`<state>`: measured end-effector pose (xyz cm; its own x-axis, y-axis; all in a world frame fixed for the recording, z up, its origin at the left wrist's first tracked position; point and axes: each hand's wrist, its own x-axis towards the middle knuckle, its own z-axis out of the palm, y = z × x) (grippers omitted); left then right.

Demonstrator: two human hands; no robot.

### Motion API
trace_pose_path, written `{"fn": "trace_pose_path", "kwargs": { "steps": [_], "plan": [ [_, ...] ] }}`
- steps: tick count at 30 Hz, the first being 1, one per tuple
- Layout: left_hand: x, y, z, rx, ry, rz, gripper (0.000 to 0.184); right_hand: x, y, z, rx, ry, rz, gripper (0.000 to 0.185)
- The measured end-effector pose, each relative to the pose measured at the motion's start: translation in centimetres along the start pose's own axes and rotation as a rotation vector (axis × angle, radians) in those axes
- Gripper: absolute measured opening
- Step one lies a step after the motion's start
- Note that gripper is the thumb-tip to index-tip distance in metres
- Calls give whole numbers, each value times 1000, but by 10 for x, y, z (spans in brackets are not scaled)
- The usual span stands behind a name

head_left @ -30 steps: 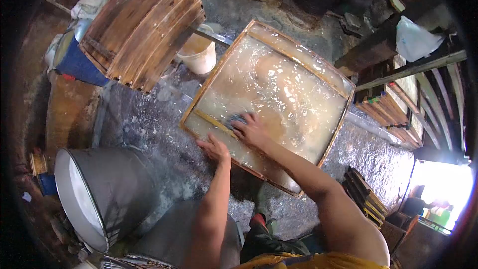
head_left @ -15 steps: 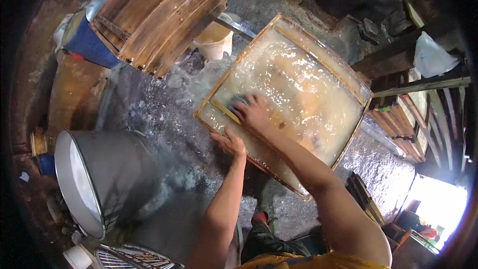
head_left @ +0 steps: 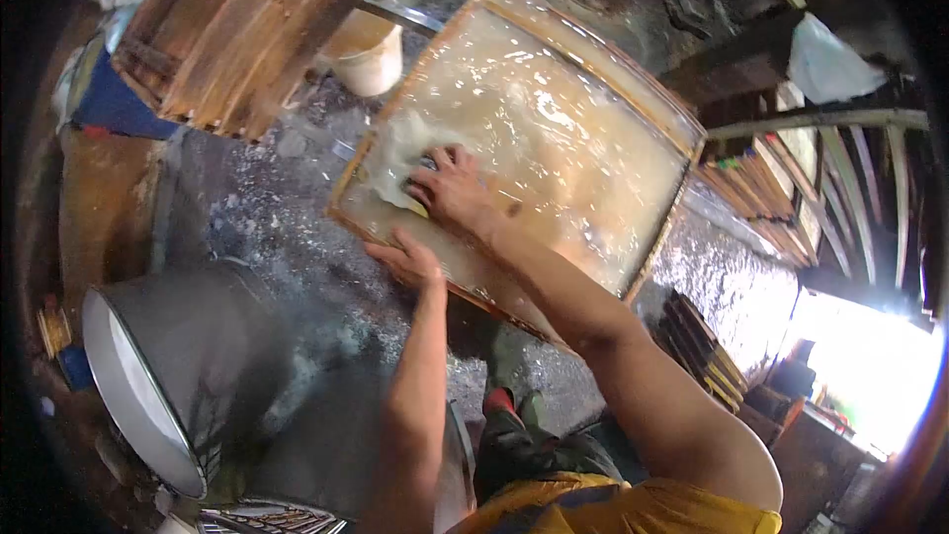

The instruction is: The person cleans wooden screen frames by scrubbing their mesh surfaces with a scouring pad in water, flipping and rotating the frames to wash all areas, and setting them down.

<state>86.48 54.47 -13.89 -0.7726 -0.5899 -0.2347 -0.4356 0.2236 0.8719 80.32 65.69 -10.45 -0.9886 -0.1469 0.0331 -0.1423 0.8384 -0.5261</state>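
A wooden-framed tray [head_left: 554, 148] holds cloudy, pale liquid with a glossy, rippled surface. My right hand [head_left: 453, 188] is in the tray near its left corner, fingers curled over a small dark bluish object [head_left: 429, 163] that is mostly hidden beneath them. At the tray's near-left edge rests my left hand [head_left: 409, 259], its fingers spread against the outside of the frame, holding nothing. Liquid heaps up and foams just left of my right hand.
Stacked wooden trays [head_left: 242, 35] stand upper left, beside a white bucket [head_left: 368, 64]. A large metal drum [head_left: 188, 356] is lower left. More wooden frames [head_left: 756, 193] and a plastic bag [head_left: 832, 64] are at right. Dark boards [head_left: 702, 351] lean lower right.
The view has shifted over the last second. My right hand has stayed near the tray's left side and moved slightly with the dark object, while liquid has swelled beside it. My left hand remains at the frame.
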Motion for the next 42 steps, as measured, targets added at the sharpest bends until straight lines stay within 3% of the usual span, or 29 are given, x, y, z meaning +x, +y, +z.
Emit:
{"fn": "trace_pose_path", "kwargs": {
  "steps": [3, 7, 14, 17, 19, 21, 23, 24, 29, 31, 34, 36, 39, 41, 42],
  "plan": [
    [4, -6, 2, -21, 6, 2, 59, -47, 20, 7, 96, 130, -8, 28],
    [9, -6, 1, 29, 26, -25, 61, -153, 51, -32, -14, -35, 175, 31],
    [5, -4, 0, 43, 52, -32, 68, -289, 108, -90, -145, -111, 234, 32],
    [11, -13, 5, 57, 83, 25, 64, -263, 136, -98, -130, -9, 383, 34],
    [11, -17, 5, 62, 98, 50, 62, -235, 161, -110, -344, 118, 404, 35],
    [8, -14, 5, 27, 96, 54, 62, -205, 195, -123, -367, 353, 519, 34],
    [8, -13, 3, 61, 87, -6, 62, -188, 212, -128, -441, 424, 607, 33],
    [10, -10, 5, 69, 81, -32, 62, -190, 205, -127, -539, 406, 556, 34],
    [6, 3, 1, 99, 65, -86, 60, -247, 132, -78, -279, 334, 566, 35],
    [5, 6, 1, 92, 52, -103, 60, -269, 110, -69, -247, 281, 449, 35],
    [5, 3, 1, 45, 57, -90, 63, -268, 119, -79, -200, 84, 517, 35],
    [4, 5, -1, -30, 31, -143, 65, -242, 147, -98, -291, 76, 542, 36],
    [7, -11, 2, -48, 42, -4, 74, -187, 211, -124, -284, 374, 669, 39],
    [-3, 9, -1, 44, 31, 6, 85, -142, 201, -129, -317, 433, 858, 41],
    [-7, 20, -2, 85, 21, 11, 92, -129, 200, -113, -292, 463, 822, 41]
  ]
}}
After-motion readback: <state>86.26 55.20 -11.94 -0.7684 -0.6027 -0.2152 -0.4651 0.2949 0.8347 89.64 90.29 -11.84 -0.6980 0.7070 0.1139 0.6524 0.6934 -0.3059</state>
